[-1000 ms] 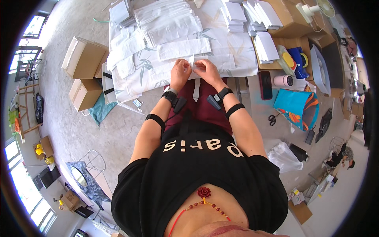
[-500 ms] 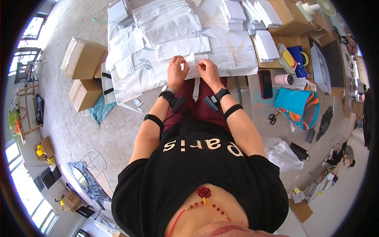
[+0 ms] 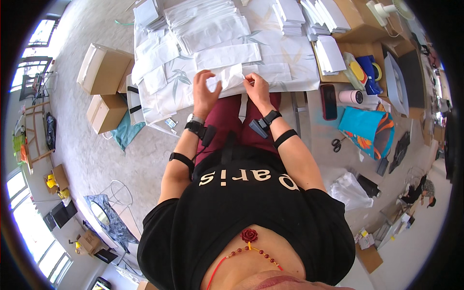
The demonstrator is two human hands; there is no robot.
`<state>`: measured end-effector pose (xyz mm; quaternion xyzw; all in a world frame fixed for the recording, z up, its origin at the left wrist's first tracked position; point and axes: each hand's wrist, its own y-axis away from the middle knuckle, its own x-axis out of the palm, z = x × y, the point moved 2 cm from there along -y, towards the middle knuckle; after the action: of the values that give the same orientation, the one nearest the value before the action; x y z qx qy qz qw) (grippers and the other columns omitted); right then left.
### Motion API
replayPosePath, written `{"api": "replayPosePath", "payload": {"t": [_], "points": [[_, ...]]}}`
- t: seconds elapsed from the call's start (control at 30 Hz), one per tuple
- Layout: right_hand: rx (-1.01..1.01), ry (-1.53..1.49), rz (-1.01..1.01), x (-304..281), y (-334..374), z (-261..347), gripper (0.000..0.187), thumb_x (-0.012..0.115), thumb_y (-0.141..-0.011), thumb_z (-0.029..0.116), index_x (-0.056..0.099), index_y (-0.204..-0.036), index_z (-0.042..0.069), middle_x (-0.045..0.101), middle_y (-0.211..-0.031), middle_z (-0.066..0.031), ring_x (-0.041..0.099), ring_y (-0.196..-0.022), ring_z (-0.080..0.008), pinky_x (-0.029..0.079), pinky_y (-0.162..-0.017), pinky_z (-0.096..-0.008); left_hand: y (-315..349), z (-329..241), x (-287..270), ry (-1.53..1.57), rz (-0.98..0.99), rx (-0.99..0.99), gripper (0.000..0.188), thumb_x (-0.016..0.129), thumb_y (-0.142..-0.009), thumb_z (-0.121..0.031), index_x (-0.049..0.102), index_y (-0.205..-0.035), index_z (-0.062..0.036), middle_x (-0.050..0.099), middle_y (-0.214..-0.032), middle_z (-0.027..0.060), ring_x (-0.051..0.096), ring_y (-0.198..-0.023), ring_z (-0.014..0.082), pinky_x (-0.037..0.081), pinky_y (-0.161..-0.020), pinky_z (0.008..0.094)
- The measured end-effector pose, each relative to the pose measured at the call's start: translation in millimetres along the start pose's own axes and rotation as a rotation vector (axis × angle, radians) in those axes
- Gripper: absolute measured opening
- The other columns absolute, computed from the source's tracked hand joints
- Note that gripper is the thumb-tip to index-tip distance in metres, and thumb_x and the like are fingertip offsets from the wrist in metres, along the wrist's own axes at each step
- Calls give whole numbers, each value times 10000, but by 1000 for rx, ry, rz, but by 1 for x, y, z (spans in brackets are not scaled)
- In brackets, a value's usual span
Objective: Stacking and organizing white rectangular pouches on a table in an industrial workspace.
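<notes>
At the table's near edge, a thin white sleeve-like piece (image 3: 231, 75) is raised and creased between my hands; whether it is paper or plastic I cannot tell. My right hand (image 3: 257, 92) pinches its right end between thumb and fingertips. Beside its left end, my left hand (image 3: 206, 93) is open, thumb and fingers curved apart with nothing between them. Just beyond lies another flat white sleeve (image 3: 227, 56). A large overlapping pile of similar sleeves (image 3: 208, 31) covers the far middle of the table, with smaller ones (image 3: 157, 52) to its left.
The table (image 3: 285, 53) has a leaf-patterned white cover. Stacks of white packets (image 3: 329, 54) stand at its right, by cardboard boxes (image 3: 355, 19). A phone (image 3: 328, 102), a pink cup (image 3: 351, 97), a blue bag (image 3: 360, 126) and scissors (image 3: 337, 144) lie right. Cartons (image 3: 107, 67) stand left.
My left hand has moved left, away from the right one, and its fingers have opened. The white piece now shows more widely between the hands. My right hand stays pinched at nearly the same place.
</notes>
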<state>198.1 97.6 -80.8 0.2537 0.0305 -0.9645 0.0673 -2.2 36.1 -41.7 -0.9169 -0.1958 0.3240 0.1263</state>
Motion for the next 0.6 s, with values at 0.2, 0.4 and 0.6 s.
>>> {"api": "replayPosePath", "payload": {"t": [0.2, 0.4, 0.6], "points": [[6, -33, 18, 0, 1, 10, 109, 697, -878, 93, 693, -926, -5, 734, -873, -153, 720, -768, -287, 561, -727, -388, -9, -19, 37, -97, 55, 82, 247, 763, -800, -91, 658, -1021, -62, 640, -1102, 127, 592, -1067, 354, 482, -922, 464], [-35, 1, -37, -4, 2, 6, 109, 688, -876, 93, 690, -920, -7, 728, -851, -162, 725, -770, -301, 560, -718, -393, -18, 6, 43, 264, -194, -329, 82, 702, -910, -70, 698, -971, -15, 727, -874, 109, 703, -778, 208, 555, -729, 337], [65, -69, 28, -1, 2, 9, 123, 676, -893, 106, 690, -955, 1, 742, -880, -163, 738, -791, -301, 568, -729, -389, -6, 15, 35, 471, -140, -470, 160, 666, -987, -123, 677, -992, 36, 732, -889, 64, 675, -808, 116, 541, -754, 271]]}}
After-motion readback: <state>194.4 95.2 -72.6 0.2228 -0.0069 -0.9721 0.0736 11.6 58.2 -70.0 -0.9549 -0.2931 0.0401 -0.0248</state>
